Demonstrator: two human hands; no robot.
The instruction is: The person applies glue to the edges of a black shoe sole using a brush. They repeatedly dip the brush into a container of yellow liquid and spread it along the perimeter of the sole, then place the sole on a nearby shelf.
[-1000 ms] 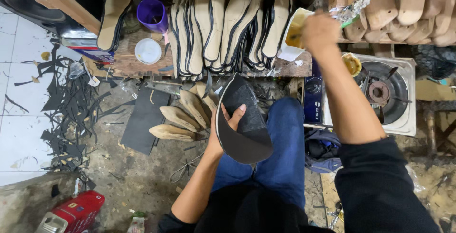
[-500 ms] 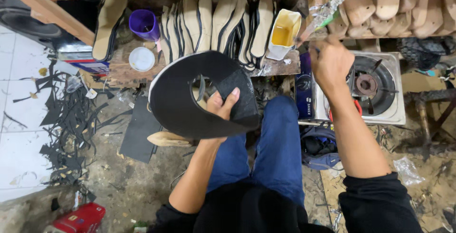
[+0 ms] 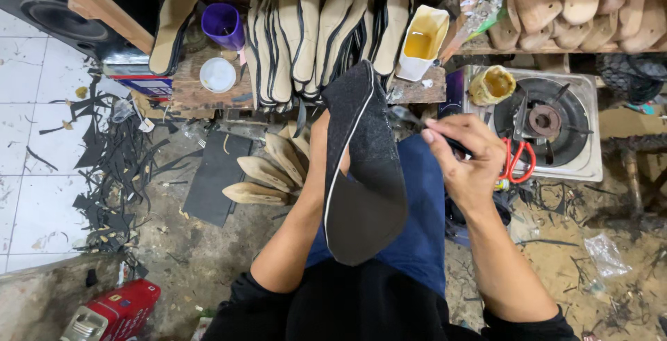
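- black sole piece [image 3: 363,174] stands over the lap, long axis running from the knees up toward the shelf, tip pointing at the row of soles [image 3: 313,35]; pale edge shows along its left side
- left hand [image 3: 321,148] is behind it, mostly hidden – holds it from the back, grip itself can't tell (only wrist & forearm show)
- right hand [image 3: 464,164] sits just right of the sole, near its upper half, fingers curled together pinching a thin dark tool [image 3: 424,127], prob. a brush; tool tip points left at the sole's face
- so right hand is the nearer free one; the sole lies to its left, close but apart
- around: yellowish glue tub [image 3: 424,38] on the wooden ledge above, small tin [image 3: 492,85] & red scissors [image 3: 517,160] on the gas stove [image 3: 556,122] to the right
- nothing between tool & sole
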